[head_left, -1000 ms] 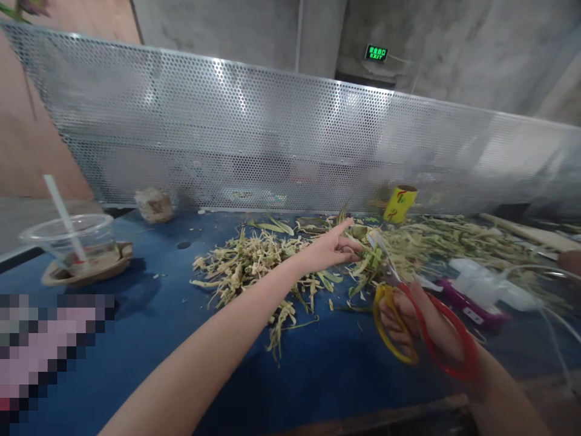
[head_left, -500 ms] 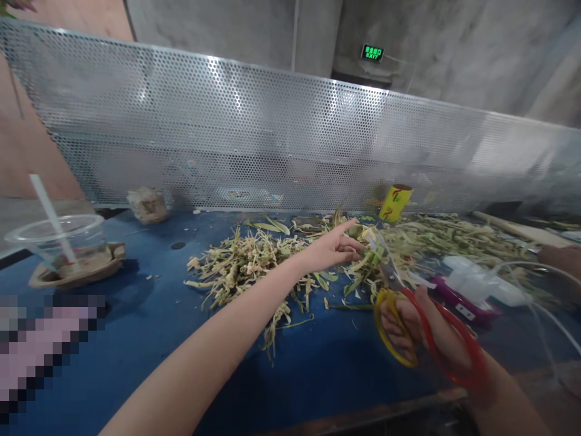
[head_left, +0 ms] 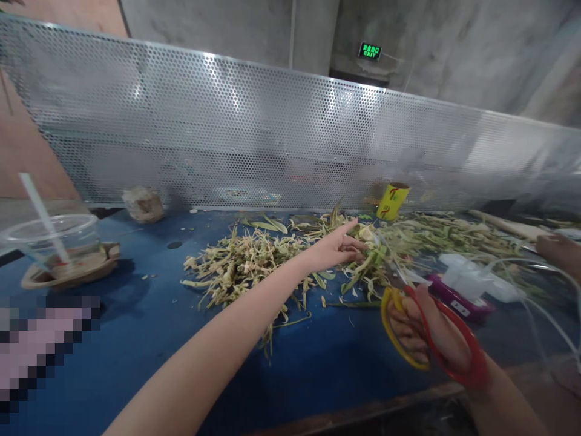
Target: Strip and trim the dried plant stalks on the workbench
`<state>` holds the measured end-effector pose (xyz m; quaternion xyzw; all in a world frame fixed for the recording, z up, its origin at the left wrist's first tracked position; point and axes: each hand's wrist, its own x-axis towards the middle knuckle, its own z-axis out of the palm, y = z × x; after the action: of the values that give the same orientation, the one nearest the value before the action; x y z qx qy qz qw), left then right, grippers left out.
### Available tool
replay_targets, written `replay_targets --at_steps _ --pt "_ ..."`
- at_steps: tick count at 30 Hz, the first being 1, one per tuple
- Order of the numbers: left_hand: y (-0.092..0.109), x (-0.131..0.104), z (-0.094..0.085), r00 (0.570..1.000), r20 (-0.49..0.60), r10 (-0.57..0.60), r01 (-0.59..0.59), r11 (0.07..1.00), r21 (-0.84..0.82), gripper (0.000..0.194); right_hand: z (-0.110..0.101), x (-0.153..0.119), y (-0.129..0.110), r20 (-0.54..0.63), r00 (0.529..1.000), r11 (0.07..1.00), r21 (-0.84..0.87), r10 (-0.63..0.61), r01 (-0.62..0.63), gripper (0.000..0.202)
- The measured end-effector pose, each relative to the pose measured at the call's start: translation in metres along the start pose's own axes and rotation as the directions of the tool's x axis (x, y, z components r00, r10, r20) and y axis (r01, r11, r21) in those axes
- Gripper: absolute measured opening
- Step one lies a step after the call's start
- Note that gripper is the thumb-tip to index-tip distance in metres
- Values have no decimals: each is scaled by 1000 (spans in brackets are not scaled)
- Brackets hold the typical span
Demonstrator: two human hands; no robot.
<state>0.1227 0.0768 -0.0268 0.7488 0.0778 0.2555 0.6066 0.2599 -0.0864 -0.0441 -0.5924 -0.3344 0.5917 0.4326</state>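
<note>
1. The wearer's bare left hand (head_left: pixel 342 247) reaches in from the lower left, over the middle of a blue tabletop (head_left: pixel 136 351); its index finger points straight out while the other fingers curl inward, and because the thumb is hidden, it cannot be told whether they grip anything
2. Just to the right of those curled fingers lies a loose clump of limp green leaves and stems (head_left: pixel 374 257), with the fingertips at its edge
3. The wearer's bare right hand (head_left: pixel 447 339) is wrapped around large scissors (head_left: pixel 396 275) with silver metal blades, one yellow handle loop and one red; fingers curl about the yellow loop, the thumb lies at the red, and the two loops stand apart
4. The blades slant up and leftward into the green clump; how wide they are parted is too blurred to tell
5. A tangled heap of pale, yellowish-green stems (head_left: pixel 240 263) spreads to the left of the left hand, partly hidden by the forearm
6. Toward the right lie a flat spread of long green stems (head_left: pixel 449 237) and a purple power strip (head_left: pixel 460 300) with white plugs; another person's blurred hand (head_left: pixel 560 253) shows at the edge
7. Behind, a short yellow cylinder (head_left: pixel 393 201) stands tilted before a silver perforated metal screen (head_left: pixel 254 109)
8. At far left, a clear plastic cup (head_left: pixel 75 239) with a white straw sits in a brown tray (head_left: pixel 97 269)
</note>
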Motion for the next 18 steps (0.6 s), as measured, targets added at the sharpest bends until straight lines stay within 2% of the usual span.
replay_targets --at_steps 3,5,8,10,14,16,18 --pt "-1 1 1 1000 15 0 0 1000 24 85 -4 6 3 -67 996 997 57 52 -48 58" --pt "-1 -1 2 1000 25 10 -12 998 65 86 -8 12 5 -157 987 999 39 13 -7 56" --pt "1 -8 0 996 -75 48 -36 987 157 85 -13 16 5 -245 967 997 3 -72 74 54" --pt "3 -14 -2 968 -223 115 -63 972 228 86 -13 14 6 -224 969 994 -1 -107 110 55" --pt "8 -30 -11 834 -506 220 -109 965 239 85 -8 5 14 -91 987 991 33 -129 132 55" --pt "11 -39 -14 798 -566 208 -125 975 181 83 -4 2 20 -18 994 993 45 -107 108 52" --pt "16 -48 -17 789 -582 195 -147 981 129 83 2 1 24 27 993 993 -3 -114 115 50"
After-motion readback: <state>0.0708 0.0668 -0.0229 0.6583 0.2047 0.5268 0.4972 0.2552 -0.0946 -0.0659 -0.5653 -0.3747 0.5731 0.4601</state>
